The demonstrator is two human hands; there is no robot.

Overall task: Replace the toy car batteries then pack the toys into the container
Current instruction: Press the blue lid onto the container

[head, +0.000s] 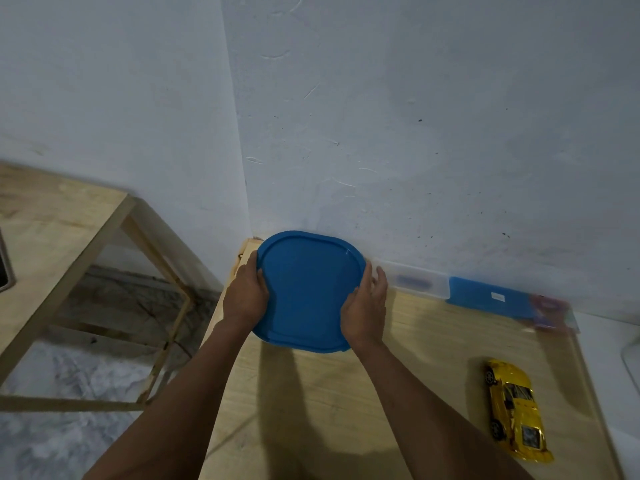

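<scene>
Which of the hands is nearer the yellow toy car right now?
Right. The right hand grips the right edge of the blue lid, on the side towards the yellow toy car, which lies apart on the table. The left hand grips the lid's left edge, farther away.

One round-cornered blue plastic container lid [308, 289] sits mid-frame, gripped by two bare hands, the left hand [246, 296] and the right hand [365, 310]. One shiny yellow toy car [517, 410] lies at lower right. Along the wall, right of centre, lie one clear plastic box [414, 280] and one flat blue box [488, 297], with perhaps one more blurred item [550, 311] beyond. There are two light wooden tables [433, 341] [52, 216].
</scene>
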